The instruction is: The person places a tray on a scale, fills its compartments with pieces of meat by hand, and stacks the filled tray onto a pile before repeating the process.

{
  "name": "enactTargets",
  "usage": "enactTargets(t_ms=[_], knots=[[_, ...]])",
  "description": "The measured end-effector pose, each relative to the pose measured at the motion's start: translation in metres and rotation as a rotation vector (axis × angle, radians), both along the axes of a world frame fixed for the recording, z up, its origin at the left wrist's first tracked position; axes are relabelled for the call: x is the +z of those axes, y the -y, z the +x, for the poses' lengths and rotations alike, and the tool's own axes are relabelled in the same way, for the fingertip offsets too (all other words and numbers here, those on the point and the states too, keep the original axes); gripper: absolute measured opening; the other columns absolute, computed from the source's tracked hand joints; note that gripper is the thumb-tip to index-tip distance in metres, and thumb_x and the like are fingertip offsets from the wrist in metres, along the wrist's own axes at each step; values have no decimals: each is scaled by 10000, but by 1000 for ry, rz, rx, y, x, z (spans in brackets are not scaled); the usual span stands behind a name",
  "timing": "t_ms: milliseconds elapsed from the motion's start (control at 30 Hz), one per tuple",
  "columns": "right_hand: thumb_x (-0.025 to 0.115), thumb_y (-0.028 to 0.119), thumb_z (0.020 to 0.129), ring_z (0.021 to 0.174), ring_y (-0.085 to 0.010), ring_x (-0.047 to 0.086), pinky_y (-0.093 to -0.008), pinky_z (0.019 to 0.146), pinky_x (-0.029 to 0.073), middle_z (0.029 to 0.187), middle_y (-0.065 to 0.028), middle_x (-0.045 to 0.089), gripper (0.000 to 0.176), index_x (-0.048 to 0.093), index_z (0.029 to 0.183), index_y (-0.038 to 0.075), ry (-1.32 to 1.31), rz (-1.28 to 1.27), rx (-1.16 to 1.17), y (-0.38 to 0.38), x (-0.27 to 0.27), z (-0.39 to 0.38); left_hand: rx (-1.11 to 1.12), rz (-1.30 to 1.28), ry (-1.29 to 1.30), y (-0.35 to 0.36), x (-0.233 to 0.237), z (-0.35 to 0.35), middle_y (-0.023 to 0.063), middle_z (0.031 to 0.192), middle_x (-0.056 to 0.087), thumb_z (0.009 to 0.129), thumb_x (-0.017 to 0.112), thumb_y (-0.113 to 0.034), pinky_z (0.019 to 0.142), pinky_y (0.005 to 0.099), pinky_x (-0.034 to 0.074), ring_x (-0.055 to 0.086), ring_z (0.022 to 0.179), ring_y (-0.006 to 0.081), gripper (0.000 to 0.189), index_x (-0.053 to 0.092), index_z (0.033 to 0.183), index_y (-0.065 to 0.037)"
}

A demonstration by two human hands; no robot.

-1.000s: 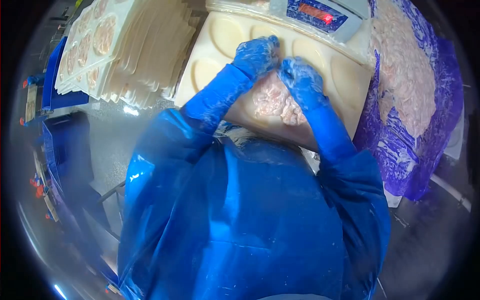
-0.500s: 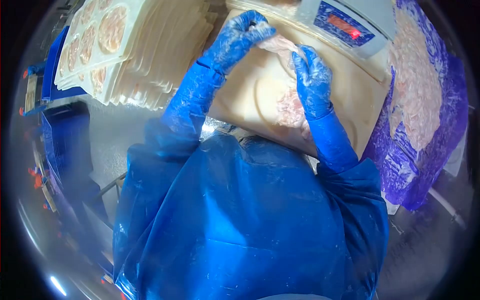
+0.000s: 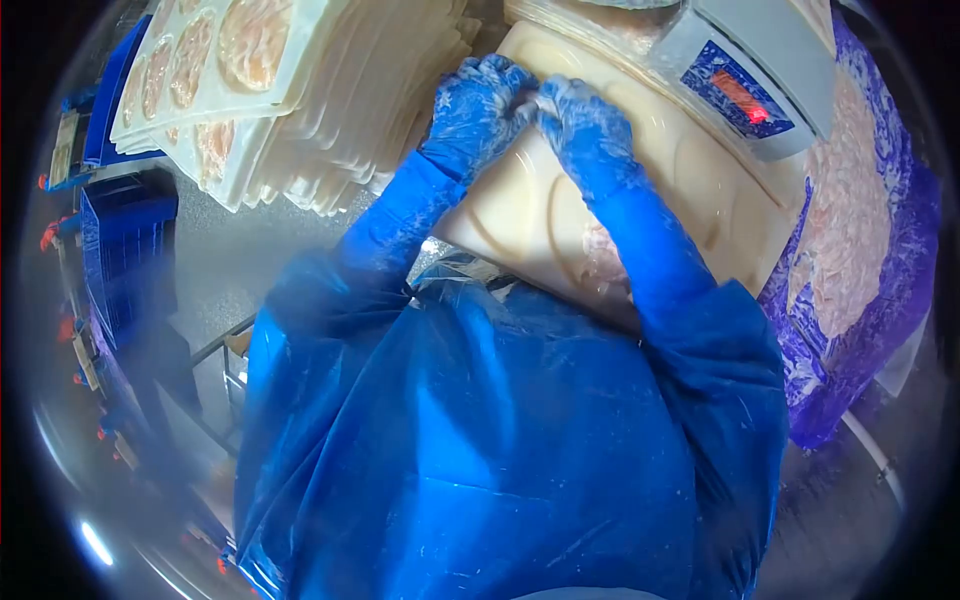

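Observation:
My left hand [image 3: 482, 110], in a wet blue glove, has its fingers curled closed over the far left part of a cream moulded tray [image 3: 640, 110]. Against it, fingertip to fingertip, is my right hand [image 3: 585, 125], also gloved and closed. Both grip a piece of raw, pale meat that is now almost wholly hidden by the fingers. More raw meat [image 3: 602, 255] lies in a round hollow of the tray, partly covered by my right forearm.
Left stands a tall stack of cream trays [image 3: 330, 130], the upper ones holding round meat portions [image 3: 257, 42]. A scale [image 3: 770, 60] with a red display is behind the tray. At right, purple film [image 3: 905, 260] surrounds a heap of raw meat [image 3: 845, 220].
My hands have come together; the meat stretched between them is now mostly hidden. My right hand moved left and slightly up, and my left hand sits lower. The whole view has shifted a little.

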State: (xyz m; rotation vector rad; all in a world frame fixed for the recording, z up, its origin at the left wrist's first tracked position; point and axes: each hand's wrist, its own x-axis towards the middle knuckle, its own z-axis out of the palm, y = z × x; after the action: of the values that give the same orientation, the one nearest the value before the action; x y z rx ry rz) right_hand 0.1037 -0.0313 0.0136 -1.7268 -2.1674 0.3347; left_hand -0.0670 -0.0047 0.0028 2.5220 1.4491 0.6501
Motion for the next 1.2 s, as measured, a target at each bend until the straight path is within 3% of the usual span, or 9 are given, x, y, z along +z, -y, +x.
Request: enactTargets(t_ms=[133, 233, 367, 533, 700, 933, 1000, 1033, 1200], knots=[[707, 175, 897, 792, -270, 671, -395, 781, 541, 854, -125, 699, 204, 662, 1039, 35, -176, 43, -34, -14, -27, 29, 39, -37, -40, -19, 1, 7, 91, 1053, 674, 832, 687, -205, 871, 483, 497, 626, 1020, 336, 271, 706, 1101, -189], [647, 108, 948, 747, -133, 591, -314, 736, 507, 815, -84, 673, 104, 668, 956, 7, -892, -95, -91, -23, -50, 49, 89, -13, -110, -39, -6, 17, 103, 974, 693, 819, 679, -187, 837, 477, 504, 655, 943, 341, 261, 709, 1079, -180], [643, 104, 949, 748, -141, 596, -318, 740, 510, 822, -80, 678, 101, 671, 954, 7, -930, -138, -98, -27, -46, 55, 100, 131, -260, -25, 7, 24, 74, 1017, 679, 845, 658, -199, 820, 433, 501, 640, 934, 297, 236, 703, 1076, -175], [659, 97, 921, 763, -199, 632, -329, 757, 511, 823, -94, 682, 77, 688, 956, 35, -909, -179, -368, -12, -21, 63, -240, 71, -17, -21, -23, -6, 73, 1113, 657, 865, 635, -167, 872, 430, 494, 616, 986, 303, 246, 693, 1104, -145], [718, 176, 816, 953, -321, 600, -418, 880, 480, 998, -100, 644, 186, 676, 989, 123, -182, 223, 28, -4, -18, 32, -182, 1, 55, -25, -7, 14, 151, 1149, 646, 841, 705, -169, 924, 448, 499, 596, 1081, 371, 340, 680, 1173, -100], [689, 171, 799, 1171, -326, 529, -435, 1018, 403, 1241, -97, 607, 259, 660, 1053, 130, -61, 316, -53, 9, -32, 35, -433, 15, 36, -51, -16, -6, 159, 1231, 621, 852, 661, -107, 977, 426, 486, 602, 1114, 346, 324, 681, 1175, -95], [671, 173, 820, 1261, -337, 494, -446, 1072, 379, 1329, -113, 580, 287, 647, 1102, 125, -75, 286, -63, 19, -26, 34, -260, 183, -2, -40, -14, -31, 158, 1298, 598, 848, 595, -21, 973, 401, 502, 610, 1120, 333, 341, 685, 1168, -95], [657, 177, 836, 1285, -342, 480, -459, 1097, 363, 1345, -124, 572, 310, 643, 1140, 121, -62, 333, -95, 24, -19, 31, 65, -326, 449, -24, -17, -34, 150, 1347, 582, 840, 555, 12, 1025, 394, 477, 578, 1192, 341, 405, 688, 1200, -118], [594, 212, 921, 1396, -342, 419, -493, 1181, 283, 1496, -140, 480, 479, 558, 1388, 115, 143, 265, 233, 20, -42, 22, -132, -166, -249, 23, 16, -17, 116, 1513, 463, 916, 552, -92, 1169, 426, 335, 380, 1426, 333, 437, 617, 1348, -120]])
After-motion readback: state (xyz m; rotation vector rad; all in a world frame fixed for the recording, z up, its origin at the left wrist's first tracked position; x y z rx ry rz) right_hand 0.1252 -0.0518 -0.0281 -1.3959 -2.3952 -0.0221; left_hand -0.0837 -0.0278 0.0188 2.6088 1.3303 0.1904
